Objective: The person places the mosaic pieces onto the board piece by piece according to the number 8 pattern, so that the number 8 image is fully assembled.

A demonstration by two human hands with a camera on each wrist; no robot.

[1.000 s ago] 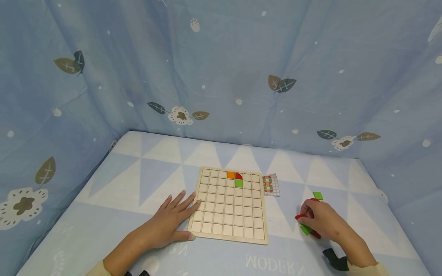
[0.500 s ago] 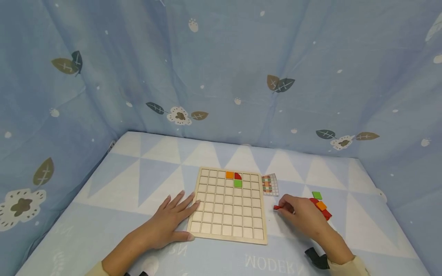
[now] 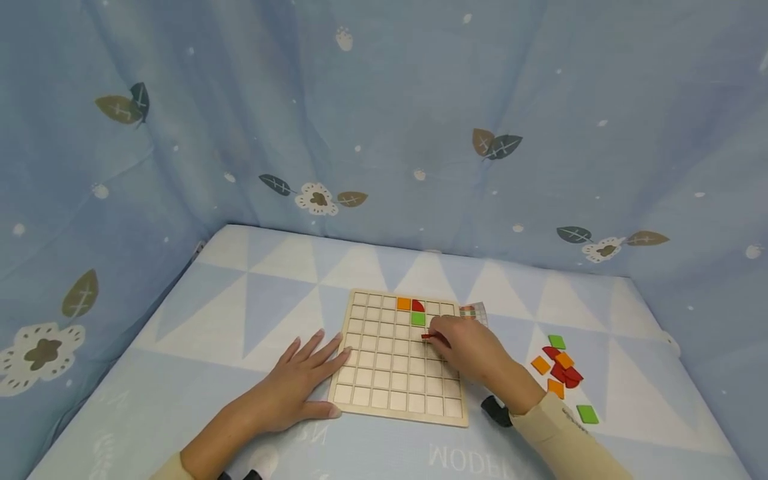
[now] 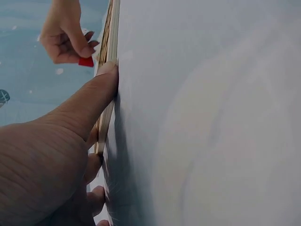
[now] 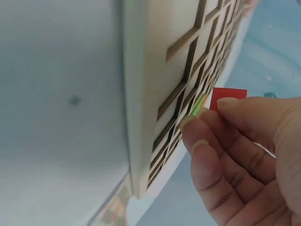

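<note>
1. Blue cloth wall with leaves and flowers goes up behind everything, far past the pinching fingers.
2. Under both hands is a table with a pale blue and white triangle cover.
3. Below the pinch is a flat wooden board with lots of little square spots.
4. Left of the pinch, the left hand is spread wide, with its fingertips and thumb touching the edge of the board.
5. Over the board's right side, the right hand pinches narrow, holding a red piece.
6. Past the pinch and to its right is a picture card, partly hidden by the right hand.
7. Well to the right of the pinch are loose pieces, red, orange and green, some piled up.
8. Just past the pinch, an orange square, a red rounded piece and a green square sit in the board.
9. Between thumb and fingers is the red piece, above the board.
</note>
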